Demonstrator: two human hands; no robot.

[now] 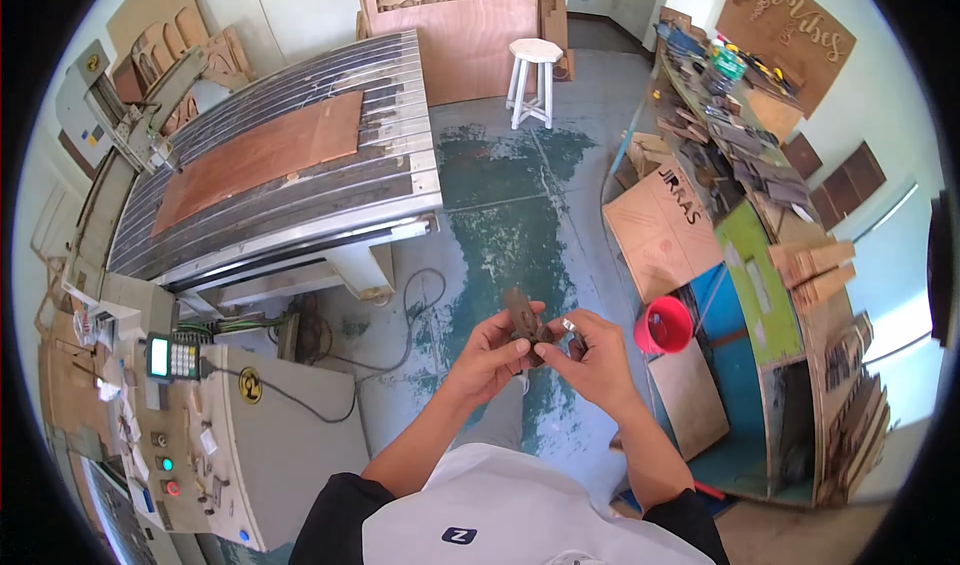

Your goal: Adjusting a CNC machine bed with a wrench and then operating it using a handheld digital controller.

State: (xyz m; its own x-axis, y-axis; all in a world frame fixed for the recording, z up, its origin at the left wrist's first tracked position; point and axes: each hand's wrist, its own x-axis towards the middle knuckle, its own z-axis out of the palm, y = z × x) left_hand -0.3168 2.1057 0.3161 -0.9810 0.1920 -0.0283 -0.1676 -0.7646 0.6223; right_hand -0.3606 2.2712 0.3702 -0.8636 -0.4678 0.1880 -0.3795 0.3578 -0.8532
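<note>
Both my hands meet at chest height above the floor. My left hand (487, 357) grips a small dark brown carved wooden piece (523, 315) that sticks up between the fingers. My right hand (596, 357) pinches the same piece from the right and also holds a small shiny metal object (570, 326) at the fingertips. What that metal object is cannot be told.
A large flat machine bed (400, 115) with a brown plywood sheet (262, 153) stands at left, its control cabinet (270, 435) near me. A white stool (533, 77) stands at the back. A red bucket (663, 325), leaning boards and a cluttered workbench (760, 285) line the right.
</note>
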